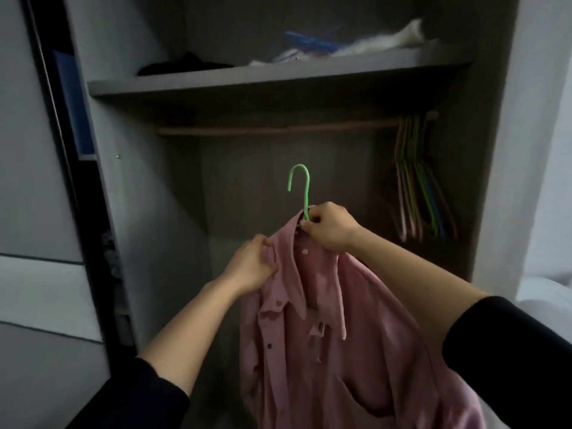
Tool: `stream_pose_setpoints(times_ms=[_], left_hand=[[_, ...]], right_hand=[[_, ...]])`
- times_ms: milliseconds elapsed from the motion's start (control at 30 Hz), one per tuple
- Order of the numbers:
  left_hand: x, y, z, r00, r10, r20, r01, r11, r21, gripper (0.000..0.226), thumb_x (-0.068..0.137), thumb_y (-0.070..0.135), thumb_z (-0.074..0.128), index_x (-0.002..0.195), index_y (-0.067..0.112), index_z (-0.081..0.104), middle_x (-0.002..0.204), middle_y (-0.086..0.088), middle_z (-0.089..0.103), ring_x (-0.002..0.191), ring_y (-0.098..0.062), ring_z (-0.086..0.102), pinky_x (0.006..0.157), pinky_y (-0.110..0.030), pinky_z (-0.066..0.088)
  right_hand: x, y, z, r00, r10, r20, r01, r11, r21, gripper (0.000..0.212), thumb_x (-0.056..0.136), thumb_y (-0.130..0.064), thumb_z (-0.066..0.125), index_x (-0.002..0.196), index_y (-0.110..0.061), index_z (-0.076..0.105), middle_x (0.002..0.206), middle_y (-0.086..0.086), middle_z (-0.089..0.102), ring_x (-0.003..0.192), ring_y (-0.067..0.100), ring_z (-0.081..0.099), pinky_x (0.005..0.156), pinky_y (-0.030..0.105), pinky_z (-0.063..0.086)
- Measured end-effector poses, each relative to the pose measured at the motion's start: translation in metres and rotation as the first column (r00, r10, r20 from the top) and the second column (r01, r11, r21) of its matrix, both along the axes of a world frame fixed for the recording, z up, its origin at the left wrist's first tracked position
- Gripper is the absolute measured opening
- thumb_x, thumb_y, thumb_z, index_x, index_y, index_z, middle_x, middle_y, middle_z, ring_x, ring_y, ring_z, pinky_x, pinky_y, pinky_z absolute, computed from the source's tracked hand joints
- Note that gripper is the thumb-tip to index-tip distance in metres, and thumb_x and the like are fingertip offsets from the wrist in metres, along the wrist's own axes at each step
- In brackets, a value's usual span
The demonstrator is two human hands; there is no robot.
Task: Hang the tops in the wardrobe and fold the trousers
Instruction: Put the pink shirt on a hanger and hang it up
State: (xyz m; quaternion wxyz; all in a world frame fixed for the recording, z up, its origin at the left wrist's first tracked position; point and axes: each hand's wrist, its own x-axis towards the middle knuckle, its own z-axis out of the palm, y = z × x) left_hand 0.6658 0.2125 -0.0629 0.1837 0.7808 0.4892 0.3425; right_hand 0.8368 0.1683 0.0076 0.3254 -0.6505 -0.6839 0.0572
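right hand (329, 227) pinches green hanger (299, 187) neck, left hand (252, 267) grips pink shirt (325, 335); rail (278, 129) straight above the hook (clear stretch)

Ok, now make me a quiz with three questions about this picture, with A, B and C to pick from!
1. Where on the wooden rail do the empty coloured plastic hangers hang?
A. the left end
B. the middle
C. the right end

2. What colour is the plastic hanger poking out of the pink button-up shirt?
A. green
B. blue
C. red

3. What is happening with the shirt?
A. it hangs on the rail
B. it is held up below the rail
C. it lies folded in a drawer

Answers:
1 C: the bunch hangs at the rail's right end.
2 A: its hook above the collar is green.
3 B: the left hand grips the shirt's front and the right hand pinches the hanger's neck, with the hook not yet on the rail.
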Motion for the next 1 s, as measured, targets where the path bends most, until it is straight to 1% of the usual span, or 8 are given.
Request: stream_pose_setpoints(times_ms=[100, 200, 333, 567, 767, 867, 933, 1000], left_hand=[[-0.009, 0.048, 0.028, 0.997, 0.073, -0.001, -0.073, 0.994, 0.082, 0.044, 0.087, 0.025, 0.059, 0.129, 0.016, 0.046, 0.129, -0.007, 0.055, 0.114, -0.024, 0.055, 0.083, -0.025, 0.042], [-0.016, 0.089, 0.049, 0.992, 0.113, -0.053, -0.104, 0.983, 0.149, 0.041, 0.09, 0.025, 0.055, 0.129, 0.016, 0.047, 0.132, -0.007, 0.055, 0.119, -0.025, 0.052, 0.08, -0.022, 0.037], [-0.038, 0.142, 0.079, 0.983, 0.169, -0.068, -0.153, 0.968, 0.197, 0.047, 0.091, 0.024, 0.054, 0.136, 0.014, 0.042, 0.138, -0.011, 0.05, 0.125, -0.027, 0.048, 0.096, -0.028, 0.038], [-0.095, 0.237, 0.135, 0.969, 0.239, -0.067, -0.203, 0.919, 0.336, 0.051, 0.092, 0.023, 0.054, 0.14, 0.015, 0.038, 0.143, -0.012, 0.041, 0.129, -0.029, 0.042, 0.106, -0.038, 0.036], [-0.149, 0.321, 0.18, 0.94, 0.326, -0.099, -0.255, 0.865, 0.432, 0.061, 0.096, 0.028, 0.048, 0.149, 0.013, 0.022, 0.155, -0.013, 0.021, 0.142, -0.03, 0.022, 0.113, -0.039, 0.028], [-0.175, 0.357, 0.191, 0.915, 0.392, -0.094, -0.301, 0.819, 0.488, 0.06, 0.097, 0.027, 0.044, 0.15, 0.015, 0.019, 0.158, -0.01, 0.014, 0.144, -0.027, 0.014, 0.115, -0.036, 0.02], [-0.186, 0.379, 0.195, 0.889, 0.45, -0.083, -0.355, 0.794, 0.493, 0.058, 0.097, 0.028, 0.042, 0.149, 0.013, 0.021, 0.157, -0.01, 0.017, 0.144, -0.027, 0.016, 0.116, -0.035, 0.019], [-0.189, 0.393, 0.197, 0.855, 0.513, -0.082, -0.409, 0.762, 0.502, 0.055, 0.097, 0.028, 0.039, 0.147, 0.012, 0.027, 0.154, -0.011, 0.024, 0.142, -0.027, 0.021, 0.116, -0.036, 0.02]], right_hand=[[-0.019, 0.049, 0.018, 1.0, 0.023, 0.003, -0.023, 0.999, 0.03, 0.032, 0.093, -0.025, 0.055, 0.06, -0.024, 0.054, 0.078, 0.0, 0.06, 0.076, 0.021, 0.056, 0.065, 0.027, 0.036], [-0.037, 0.092, 0.034, 0.999, 0.034, 0.028, -0.036, 0.998, 0.05, 0.028, 0.091, -0.024, 0.056, 0.063, -0.022, 0.054, 0.084, 0.005, 0.062, 0.087, 0.027, 0.06, 0.068, 0.026, 0.036], [-0.061, 0.147, 0.05, 1.0, 0.029, 0.001, -0.029, 0.995, 0.092, 0.02, 0.089, -0.023, 0.057, 0.07, -0.02, 0.059, 0.101, 0.011, 0.069, 0.099, 0.031, 0.062, 0.07, 0.025, 0.038], [-0.104, 0.239, 0.078, 0.993, -0.009, -0.115, 0.029, 0.985, 0.172, 0.013, 0.087, -0.022, 0.059, 0.079, -0.017, 0.069, 0.102, 0.012, 0.069, 0.098, 0.032, 0.062, 0.071, 0.027, 0.04], [-0.15, 0.321, 0.117, 0.99, -0.007, -0.144, 0.036, 0.978, 0.204, 0.027, 0.09, -0.028, 0.054, 0.103, -0.009, 0.069, 0.102, 0.011, 0.067, 0.098, 0.029, 0.062, 0.071, 0.026, 0.04], [-0.175, 0.361, 0.125, 0.983, 0.021, -0.182, 0.024, 0.97, 0.242, 0.02, 0.086, -0.021, 0.057, 0.092, -0.005, 0.068, 0.092, 0.011, 0.068, 0.092, 0.029, 0.065, 0.068, 0.026, 0.042], [-0.192, 0.38, 0.125, 0.983, 0.015, -0.183, 0.031, 0.969, 0.246, 0.012, 0.087, -0.016, 0.058, 0.082, -0.008, 0.065, 0.082, 0.008, 0.063, 0.091, 0.029, 0.065, 0.065, 0.023, 0.037], [-0.208, 0.394, 0.124, 0.977, 0.027, -0.211, 0.029, 0.967, 0.255, 0.01, 0.087, -0.016, 0.058, 0.083, -0.009, 0.064, 0.086, 0.011, 0.064, 0.094, 0.03, 0.065, 0.065, 0.023, 0.036]])
